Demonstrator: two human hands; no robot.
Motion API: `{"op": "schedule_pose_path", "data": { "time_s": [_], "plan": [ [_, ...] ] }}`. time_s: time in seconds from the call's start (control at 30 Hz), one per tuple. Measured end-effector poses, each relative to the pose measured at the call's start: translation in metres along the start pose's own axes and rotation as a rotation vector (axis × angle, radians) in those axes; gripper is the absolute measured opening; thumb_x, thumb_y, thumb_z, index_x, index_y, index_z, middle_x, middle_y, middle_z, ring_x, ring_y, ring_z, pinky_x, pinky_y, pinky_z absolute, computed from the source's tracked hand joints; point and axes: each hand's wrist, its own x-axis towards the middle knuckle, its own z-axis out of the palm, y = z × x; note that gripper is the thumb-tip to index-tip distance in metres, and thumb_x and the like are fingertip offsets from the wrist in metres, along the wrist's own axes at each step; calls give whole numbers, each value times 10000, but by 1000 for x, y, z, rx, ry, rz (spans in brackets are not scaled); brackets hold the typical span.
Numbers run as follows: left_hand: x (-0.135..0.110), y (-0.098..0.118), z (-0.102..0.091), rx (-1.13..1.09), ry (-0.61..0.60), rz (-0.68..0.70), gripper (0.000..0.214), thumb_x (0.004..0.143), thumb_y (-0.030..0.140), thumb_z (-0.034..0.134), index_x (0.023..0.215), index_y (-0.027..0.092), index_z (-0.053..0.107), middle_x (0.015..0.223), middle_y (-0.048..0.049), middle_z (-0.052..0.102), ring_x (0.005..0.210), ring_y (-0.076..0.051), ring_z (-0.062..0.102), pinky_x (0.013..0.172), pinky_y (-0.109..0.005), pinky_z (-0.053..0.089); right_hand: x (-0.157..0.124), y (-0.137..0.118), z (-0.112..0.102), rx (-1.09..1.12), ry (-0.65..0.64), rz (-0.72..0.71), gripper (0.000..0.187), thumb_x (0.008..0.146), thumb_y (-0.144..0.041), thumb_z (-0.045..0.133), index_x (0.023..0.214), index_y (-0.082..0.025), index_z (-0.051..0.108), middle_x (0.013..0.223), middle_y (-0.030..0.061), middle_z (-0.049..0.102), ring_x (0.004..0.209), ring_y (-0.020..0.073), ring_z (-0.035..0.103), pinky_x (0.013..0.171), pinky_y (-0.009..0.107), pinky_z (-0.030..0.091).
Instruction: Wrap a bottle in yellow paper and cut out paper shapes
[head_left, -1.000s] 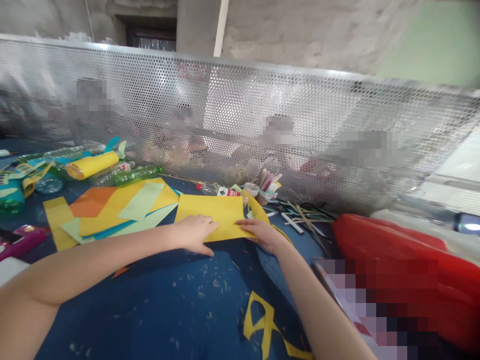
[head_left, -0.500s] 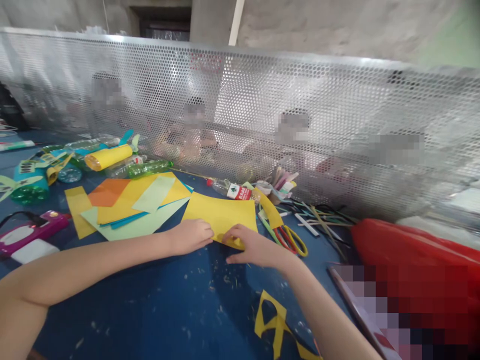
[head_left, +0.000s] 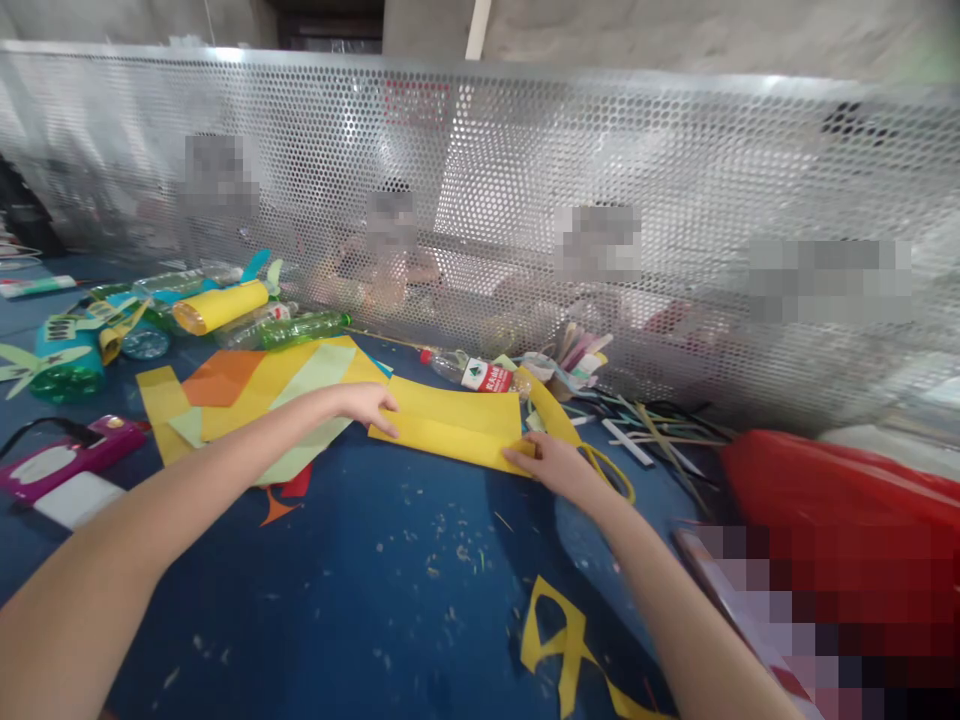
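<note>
Head view: a yellow sheet [head_left: 451,418], toward the far edge of the blue table [head_left: 337,600], near a perforated screen [head_left: 487,180], spans the gap between the left hand [head_left: 366,404], narrowed on its left end, and the right hand [head_left: 555,465], pinching its near right corner; a red-capped bottle [head_left: 480,375] lies just beyond.

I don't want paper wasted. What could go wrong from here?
The left hand and right hand hold the yellow sheet near opposite ends, so uneven pressure might crease it. The left forearm passes over the paper pile and could drag pieces along. The red-capped bottle lies close behind the sheet and might get nudged.
</note>
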Motion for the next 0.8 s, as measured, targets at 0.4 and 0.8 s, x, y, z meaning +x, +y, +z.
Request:
{"op": "schedule_pose_path", "data": {
  "time_s": [0.4,0.8],
  "plan": [
    [14,2,-7,-74,-170,-97,567,614,426,641,1110,152,623,1050,-104,656,694,-172,619,559,-229,473,-3,-15,19,-77,98,162,249,810,-374,573,905,-146,545,878,132,659,828,263,626,623,286,379],
    [8,28,2,199,-6,-107,606,630,231,659,1222,164,548,1118,-142,624,876,-280,608,770,-370,471,-7,-18,24,-107,62,69,140,882,-291,484,989,-203,459,739,46,623,641,202,603,544,251,320]
  ]
}}
